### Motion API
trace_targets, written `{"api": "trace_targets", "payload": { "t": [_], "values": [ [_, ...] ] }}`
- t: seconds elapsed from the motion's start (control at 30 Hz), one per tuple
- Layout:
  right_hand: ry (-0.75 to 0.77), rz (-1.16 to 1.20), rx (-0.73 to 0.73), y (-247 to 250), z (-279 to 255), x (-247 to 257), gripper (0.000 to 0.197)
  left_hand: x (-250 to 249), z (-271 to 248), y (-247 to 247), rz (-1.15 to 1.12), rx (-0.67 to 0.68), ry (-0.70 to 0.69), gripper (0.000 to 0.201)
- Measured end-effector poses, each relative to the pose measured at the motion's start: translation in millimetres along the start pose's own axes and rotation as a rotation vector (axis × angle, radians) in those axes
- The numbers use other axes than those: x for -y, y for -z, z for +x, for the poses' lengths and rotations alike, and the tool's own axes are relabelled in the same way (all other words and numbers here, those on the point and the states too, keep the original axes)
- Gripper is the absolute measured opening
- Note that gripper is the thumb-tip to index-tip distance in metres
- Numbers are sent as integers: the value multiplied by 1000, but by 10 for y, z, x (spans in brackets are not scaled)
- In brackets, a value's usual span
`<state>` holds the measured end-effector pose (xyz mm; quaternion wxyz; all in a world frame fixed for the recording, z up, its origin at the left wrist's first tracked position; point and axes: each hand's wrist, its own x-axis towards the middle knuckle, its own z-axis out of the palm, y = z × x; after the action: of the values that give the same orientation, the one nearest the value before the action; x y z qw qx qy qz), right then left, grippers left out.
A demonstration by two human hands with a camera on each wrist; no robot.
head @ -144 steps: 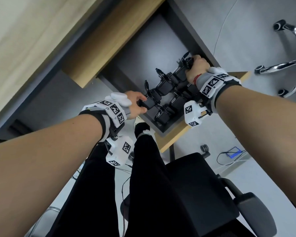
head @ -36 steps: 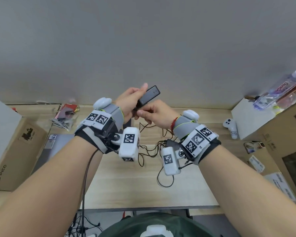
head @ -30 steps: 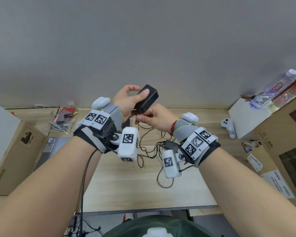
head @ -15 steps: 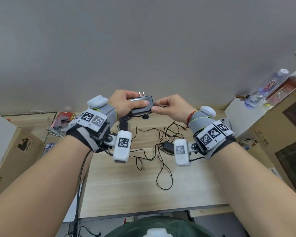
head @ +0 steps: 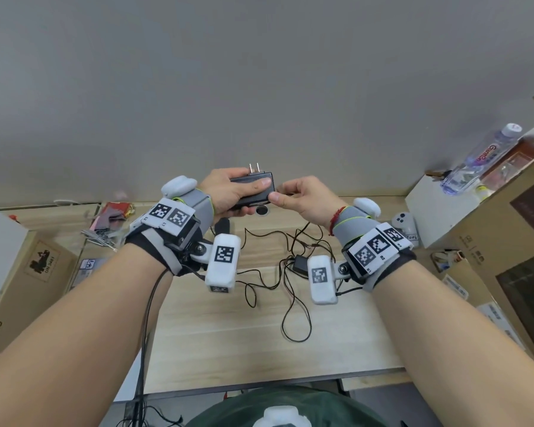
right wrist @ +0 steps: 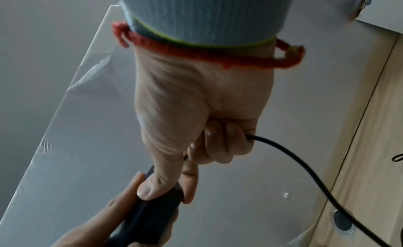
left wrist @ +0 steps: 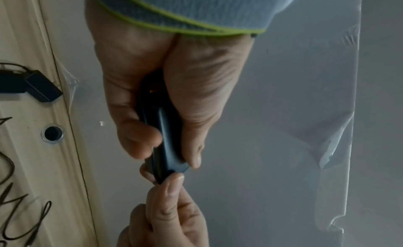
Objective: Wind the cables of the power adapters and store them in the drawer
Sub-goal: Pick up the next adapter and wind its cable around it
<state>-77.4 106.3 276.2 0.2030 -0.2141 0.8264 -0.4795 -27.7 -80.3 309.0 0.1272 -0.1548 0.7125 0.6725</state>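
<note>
My left hand (head: 255, 197) grips a black power adapter (head: 250, 192) flat above the desk's far edge, its two prongs (head: 254, 168) pointing up. My right hand (head: 278, 194) pinches the adapter's right end between thumb and forefinger. In the right wrist view the adapter's black cable (right wrist: 305, 168) runs out of my right hand's (right wrist: 167, 192) curled fingers and down to the desk. In the left wrist view the adapter (left wrist: 165, 138) sits edge-on in my left hand (left wrist: 169, 150). A second adapter (head: 299, 264) lies on the desk among tangled thin cables (head: 293, 306). The drawer is out of view.
The wooden desk (head: 228, 349) has a round cable hole (head: 262, 211) near the grey wall. Cardboard boxes stand at the left (head: 19, 282) and at the right (head: 506, 241), with a water bottle (head: 481, 155) on top. A white controller (head: 406, 224) stands at the right.
My hands left the drawer full of wound adapters and came up over the desk. In the last second the adapter turned flat with prongs up, and my right hand shifted to its right end.
</note>
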Motion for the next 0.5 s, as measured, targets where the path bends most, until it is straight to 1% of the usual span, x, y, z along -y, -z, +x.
{"api": "trace_targets", "payload": {
  "t": [0.1, 0.23, 0.33, 0.43, 0.5],
  "values": [
    [35, 18, -48, 7, 34, -17, 17, -36, 17, 69, -56, -19, -11, 23],
    [64, 33, -33, -14, 47, -52, 19, -75, 48, 154, -60, -52, -26, 29],
    [43, 34, -22, -42, 58, -77, 19, -56, 61, 159, -12, -95, -46, 37],
    [30, 41, -27, 13, 34, -49, 16, -8, 60, 177, 79, -151, -85, 37],
    [34, 62, -32, 59, 28, -24, 15, 40, 52, 195, 153, -160, -94, 37]
  ]
}}
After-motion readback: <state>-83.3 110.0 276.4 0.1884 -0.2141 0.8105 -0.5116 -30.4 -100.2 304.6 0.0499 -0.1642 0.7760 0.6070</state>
